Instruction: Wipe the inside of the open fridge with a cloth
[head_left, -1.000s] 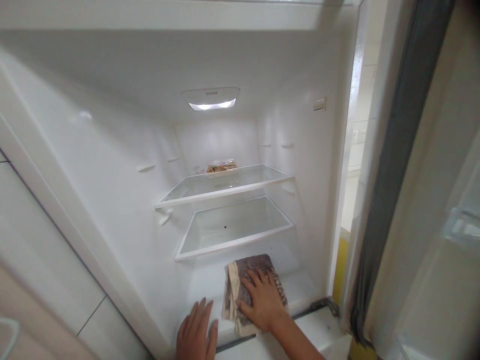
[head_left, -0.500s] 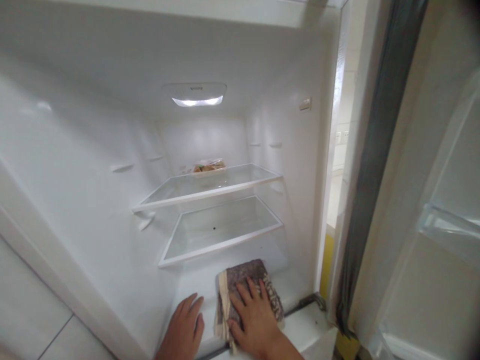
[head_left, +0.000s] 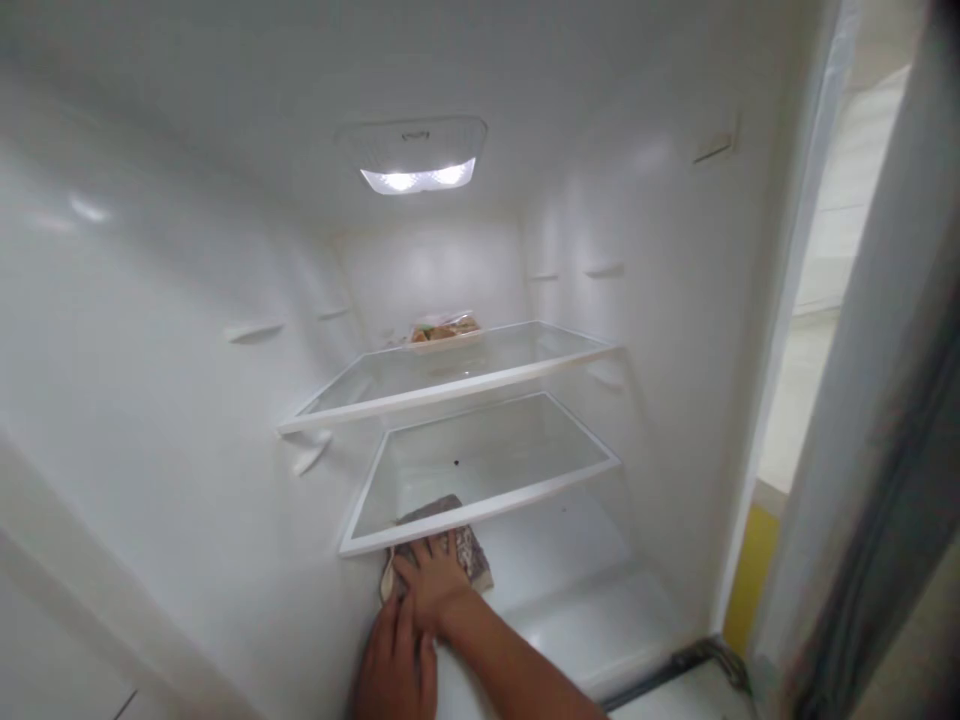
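Observation:
A folded brown and cream cloth (head_left: 474,560) lies on the white floor of the fridge, partly seen through the lower glass shelf. My right hand (head_left: 433,580) presses flat on it with the fingers spread. Just in front, my left hand (head_left: 397,650) is held with its fingers stretched out, close against the right hand and the near left edge of the cloth. Whether the left fingertips touch the cloth I cannot tell.
Above the hands sit the lower glass shelf (head_left: 495,508) and the upper glass shelf (head_left: 450,388). A wrapped food tray (head_left: 446,332) rests on the upper one. A lamp (head_left: 420,178) glows overhead. At right stands the open door with its dark seal (head_left: 885,560).
My right hand has slid the cloth deeper and to the left, partly under the lower shelf. My left hand has moved right, up to the right hand. The view has come closer.

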